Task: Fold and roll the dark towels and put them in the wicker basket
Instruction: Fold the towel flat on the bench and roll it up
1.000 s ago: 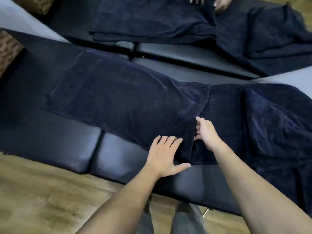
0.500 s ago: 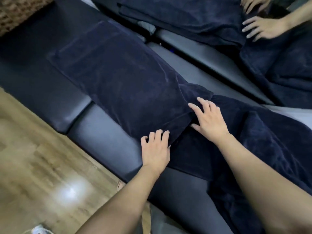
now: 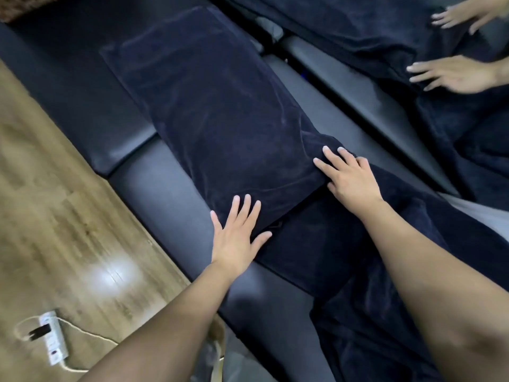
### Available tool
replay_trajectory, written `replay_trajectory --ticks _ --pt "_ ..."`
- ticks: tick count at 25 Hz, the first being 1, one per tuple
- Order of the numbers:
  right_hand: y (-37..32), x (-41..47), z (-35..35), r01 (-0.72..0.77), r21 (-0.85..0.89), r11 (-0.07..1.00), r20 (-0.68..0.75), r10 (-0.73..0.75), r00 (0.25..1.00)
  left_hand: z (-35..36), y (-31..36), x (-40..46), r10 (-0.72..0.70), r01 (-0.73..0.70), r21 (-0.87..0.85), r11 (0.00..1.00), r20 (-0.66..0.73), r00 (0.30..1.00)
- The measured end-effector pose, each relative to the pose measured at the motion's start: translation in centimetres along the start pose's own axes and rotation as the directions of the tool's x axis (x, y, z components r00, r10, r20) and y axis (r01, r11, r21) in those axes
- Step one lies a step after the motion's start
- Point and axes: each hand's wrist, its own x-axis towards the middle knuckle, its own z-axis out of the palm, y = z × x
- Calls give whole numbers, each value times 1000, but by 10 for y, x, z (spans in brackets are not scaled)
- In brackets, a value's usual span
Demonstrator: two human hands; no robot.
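A dark navy towel, folded into a long strip, lies flat along the black padded bench. My left hand rests flat on its near corner, fingers straight and spread. My right hand presses flat on the same end of the strip, further right, fingers straight. More dark towels lie heaped under my right forearm. A sliver of the wicker basket shows at the top left corner.
Another person's two hands smooth a dark towel on a second bench at the top right. Wooden floor lies to the left, with a white power strip and cord on it.
The view has swung right and closer. Both my hands now lie flat on the towel's near end; a second ago my right hand was at its edge, fingers tucked at the fold.
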Motion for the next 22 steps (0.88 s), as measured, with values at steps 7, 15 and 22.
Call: replay_trajectory --ticks 7,15,22 --pt "13 7 1 -32 85 996 32 29 999 -5 17 -7 -558 206 -737 643 -267 786" --pt "6 4 5 9 153 988 -61 0 998 -9 27 1 -698 344 -933 103 179 693" --pt "-2 -9 15 213 102 972 -294 -176 939 0 0 -29 -761 174 -979 103 35 648"
